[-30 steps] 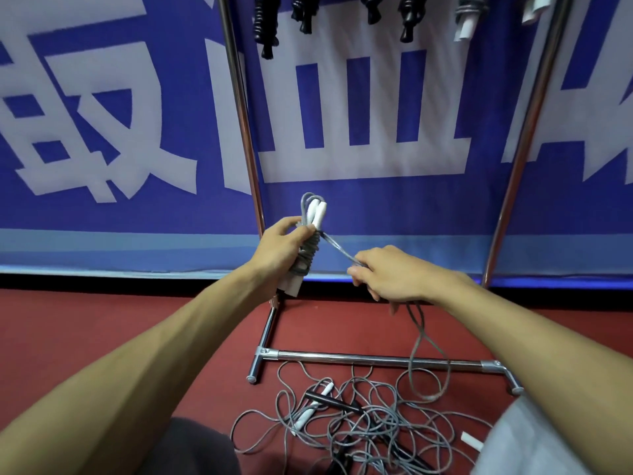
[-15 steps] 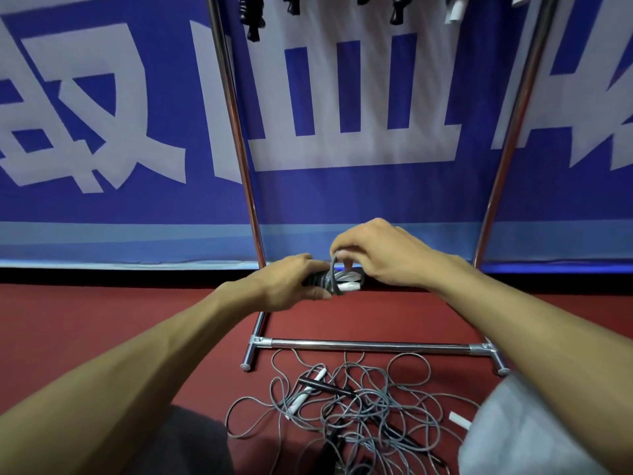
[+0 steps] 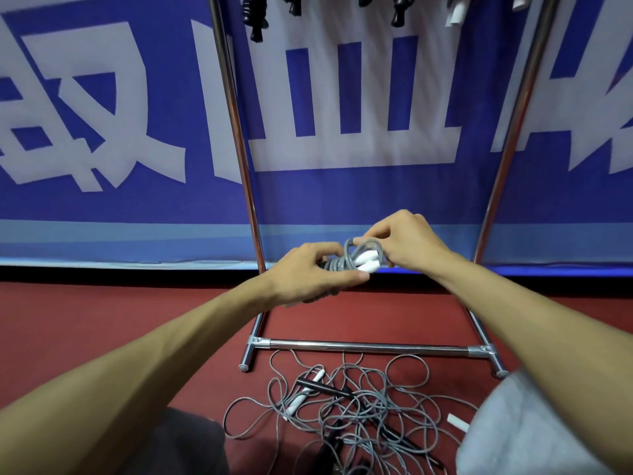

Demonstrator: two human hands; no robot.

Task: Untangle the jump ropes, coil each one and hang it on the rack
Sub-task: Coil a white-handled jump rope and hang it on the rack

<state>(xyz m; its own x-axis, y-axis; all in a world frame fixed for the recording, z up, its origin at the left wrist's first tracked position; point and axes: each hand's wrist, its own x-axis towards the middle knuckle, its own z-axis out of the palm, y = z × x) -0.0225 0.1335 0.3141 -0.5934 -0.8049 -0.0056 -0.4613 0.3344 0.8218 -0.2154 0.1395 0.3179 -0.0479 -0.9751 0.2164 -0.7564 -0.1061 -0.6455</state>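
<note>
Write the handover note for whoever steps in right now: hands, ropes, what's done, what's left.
Hands: the left hand grips the grey coiled rope with white handles; the right hand pinches a cord loop at its handle end.
Done: this rope is coiled; black and white hung handles show between the rack posts.
Left: hang this coil, then untangle the pile of ropes on the floor.

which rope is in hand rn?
The bundled grey rope with white handles, between left hand and right hand. Other ropes lie tangled on the floor or hang on the rack.
</note>
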